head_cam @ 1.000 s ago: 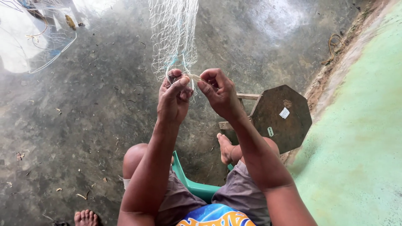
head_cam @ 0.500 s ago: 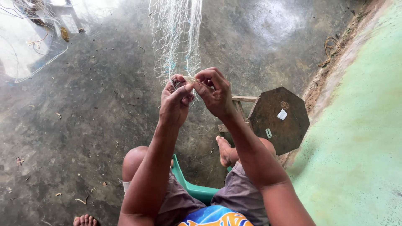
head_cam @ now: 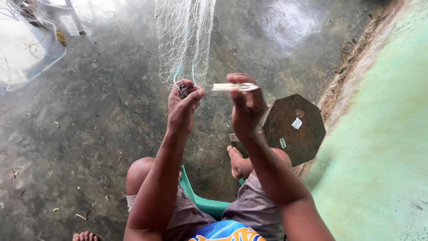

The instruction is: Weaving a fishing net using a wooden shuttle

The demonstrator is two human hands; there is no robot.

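The left hand (head_cam: 183, 105) pinches the pale hanging mesh fishing net (head_cam: 185, 40); the right hand (head_cam: 246, 105) grips a flat whitish netting needle (head_cam: 232, 87), mid-stitch, drawing twine taut.

Left hand (head_cam: 183, 105) pinches net (head_cam: 185, 40) — right hand (head_cam: 246, 107) grips needle (head_cam: 232, 87).

Left arm: extended forward, forearm bare, wrist straight.
Left hand (head_cam: 183, 103): raised, fingers curled into a pinch, thumb pressed over the forefinger.
Right arm: extended forward, parallel to the left, elbow bent.
Right hand (head_cam: 246, 106): raised level with the left, apart from it, back toward the camera, fingertips (head_cam: 238, 79) clamped at the top.
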